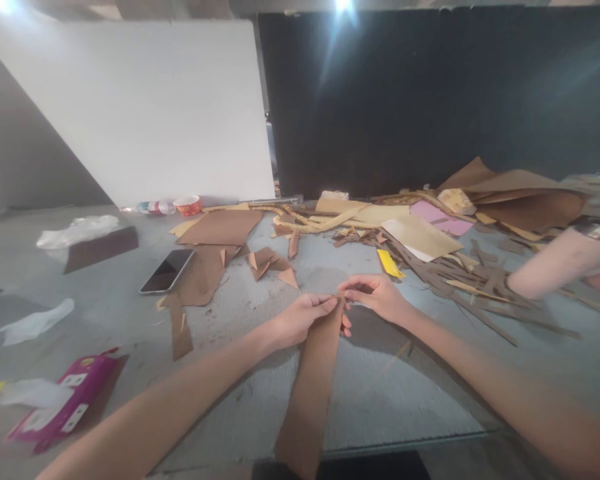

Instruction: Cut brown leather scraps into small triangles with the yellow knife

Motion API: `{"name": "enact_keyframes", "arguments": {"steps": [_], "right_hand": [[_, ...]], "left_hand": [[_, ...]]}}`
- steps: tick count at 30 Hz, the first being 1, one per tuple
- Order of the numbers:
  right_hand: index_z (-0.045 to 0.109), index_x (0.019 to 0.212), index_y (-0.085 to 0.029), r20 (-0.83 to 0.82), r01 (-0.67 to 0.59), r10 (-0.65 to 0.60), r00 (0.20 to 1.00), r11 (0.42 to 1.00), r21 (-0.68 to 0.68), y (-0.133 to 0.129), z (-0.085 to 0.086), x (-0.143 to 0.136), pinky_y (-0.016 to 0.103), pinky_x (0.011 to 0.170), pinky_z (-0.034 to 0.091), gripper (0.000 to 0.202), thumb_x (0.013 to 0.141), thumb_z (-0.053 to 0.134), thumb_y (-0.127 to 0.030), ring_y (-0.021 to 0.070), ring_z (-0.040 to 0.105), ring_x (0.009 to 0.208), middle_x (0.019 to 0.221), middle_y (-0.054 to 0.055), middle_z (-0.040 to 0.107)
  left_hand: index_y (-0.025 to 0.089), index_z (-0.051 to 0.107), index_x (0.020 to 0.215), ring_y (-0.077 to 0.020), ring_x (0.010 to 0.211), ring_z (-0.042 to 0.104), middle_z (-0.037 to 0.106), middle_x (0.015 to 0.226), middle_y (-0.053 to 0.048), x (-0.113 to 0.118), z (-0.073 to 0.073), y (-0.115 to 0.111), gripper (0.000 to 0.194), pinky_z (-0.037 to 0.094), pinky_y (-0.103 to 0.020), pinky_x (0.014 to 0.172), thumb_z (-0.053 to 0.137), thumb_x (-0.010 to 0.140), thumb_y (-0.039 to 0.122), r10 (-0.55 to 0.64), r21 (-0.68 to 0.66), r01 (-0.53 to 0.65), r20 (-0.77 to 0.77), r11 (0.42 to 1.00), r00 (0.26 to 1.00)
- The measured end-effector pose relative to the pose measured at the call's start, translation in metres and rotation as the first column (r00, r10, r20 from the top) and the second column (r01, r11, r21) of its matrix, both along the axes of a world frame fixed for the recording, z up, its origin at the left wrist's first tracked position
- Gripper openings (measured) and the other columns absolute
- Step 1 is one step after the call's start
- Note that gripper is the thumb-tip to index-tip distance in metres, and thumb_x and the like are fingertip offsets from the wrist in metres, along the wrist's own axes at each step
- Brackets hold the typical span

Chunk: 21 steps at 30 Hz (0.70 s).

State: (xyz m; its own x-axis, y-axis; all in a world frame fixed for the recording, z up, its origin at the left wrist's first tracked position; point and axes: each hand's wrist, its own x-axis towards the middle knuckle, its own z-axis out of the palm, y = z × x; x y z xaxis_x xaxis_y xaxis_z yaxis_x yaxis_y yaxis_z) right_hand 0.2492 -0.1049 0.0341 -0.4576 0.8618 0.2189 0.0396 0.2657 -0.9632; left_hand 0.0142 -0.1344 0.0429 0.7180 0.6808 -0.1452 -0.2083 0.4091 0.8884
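A long strip of brown paper or thin leather (313, 380) runs from my fingers down over the table's front edge. My left hand (307, 317) pinches its upper end, thumb on top. At the same end, the fingertips of my right hand (373, 297) are closed on the strip's right corner. Just beyond my hands lie folded brown scraps (267, 261) and a small yellow packet (391, 263). A narrow brown offcut (181, 330) rests left of my left hand, close to larger brown sheets (220, 228).
A phone (167, 271) lies to the left, with a magenta tissue pack (73, 400) nearer me. Thin brown strips (430, 273) and a pink sheet (440, 219) are heaped at the right. Another person's forearm (560, 260) reaches in there. White and black panels (430, 100) stand behind.
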Motion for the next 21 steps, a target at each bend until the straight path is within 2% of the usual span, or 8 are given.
{"name": "enact_keyframes", "arguments": {"steps": [4, 9, 12, 15, 18, 21], "right_hand": [[0.081, 0.100, -0.020, 0.019, 0.014, -0.015, 1.000, 1.000, 0.025, 0.000, 0.002, 0.001, 0.036, 0.082, 0.059, 0.036, 0.087, 0.086, -0.053, 0.0190, 0.071, 0.075, 0.079, 0.002, 0.077], [0.074, 0.104, -0.021, 0.056, -0.008, 0.007, 0.998, 1.000, 0.016, -0.005, 0.006, -0.001, 0.034, 0.079, 0.055, 0.043, 0.095, 0.075, -0.063, 0.0201, 0.069, 0.080, 0.086, 0.004, 0.076], [0.065, 0.087, -0.022, 0.171, 0.011, -0.013, 0.985, 1.000, 0.013, -0.008, 0.002, -0.007, 0.031, 0.071, 0.047, 0.049, 0.101, 0.063, -0.069, 0.0184, 0.062, 0.074, 0.079, 0.002, 0.069], [0.057, 0.074, -0.022, 0.304, 0.049, -0.071, 0.950, 0.996, 0.080, -0.009, -0.002, -0.013, 0.030, 0.067, 0.039, 0.055, 0.104, 0.057, -0.069, 0.0165, 0.052, 0.068, 0.068, -0.002, 0.057], [0.056, 0.073, -0.022, 0.313, 0.029, -0.066, 0.947, 0.992, 0.123, -0.010, -0.004, -0.016, 0.029, 0.071, 0.038, 0.055, 0.107, 0.053, -0.066, 0.0170, 0.052, 0.072, 0.069, -0.002, 0.059], [0.056, 0.074, -0.022, 0.282, -0.015, -0.008, 0.959, 0.997, 0.081, -0.010, -0.002, -0.015, 0.030, 0.071, 0.038, 0.056, 0.108, 0.050, -0.066, 0.0169, 0.051, 0.071, 0.068, -0.002, 0.060]], "left_hand": [[0.012, 0.073, 0.104, -0.0207, 0.080, 0.075, 0.077, 0.089, -0.011, 0.001, -0.001, -0.001, 0.047, 0.056, -0.032, 0.082, 0.087, 0.089, 0.055, 0.005, 0.020, -0.005, -0.008, 1.000, 1.000], [0.012, 0.075, 0.096, -0.0197, 0.079, 0.073, 0.077, 0.086, -0.010, 0.002, -0.005, -0.001, 0.048, 0.055, -0.031, 0.082, 0.079, 0.093, 0.060, 0.113, 0.196, -0.085, -0.138, 0.977, 0.984], [0.012, 0.076, 0.090, -0.0195, 0.080, 0.074, 0.077, 0.086, -0.009, 0.001, -0.006, 0.000, 0.051, 0.055, -0.032, 0.084, 0.073, 0.097, 0.063, 0.168, 0.318, -0.100, -0.197, 0.943, 0.966], [0.015, 0.076, 0.088, -0.0192, 0.081, 0.074, 0.078, 0.086, -0.008, 0.001, -0.006, 0.001, 0.049, 0.056, -0.032, 0.086, 0.067, 0.100, 0.062, 0.177, 0.412, -0.067, -0.235, 0.909, 0.956], [0.016, 0.076, 0.086, -0.0188, 0.082, 0.074, 0.078, 0.086, -0.008, 0.002, -0.007, 0.001, 0.048, 0.056, -0.032, 0.087, 0.064, 0.102, 0.059, 0.172, 0.445, -0.040, -0.261, 0.895, 0.950], [0.016, 0.075, 0.088, -0.0191, 0.081, 0.073, 0.078, 0.087, -0.008, 0.002, -0.006, 0.002, 0.047, 0.056, -0.031, 0.083, 0.062, 0.102, 0.059, 0.152, 0.428, -0.020, -0.276, 0.903, 0.949]]}}
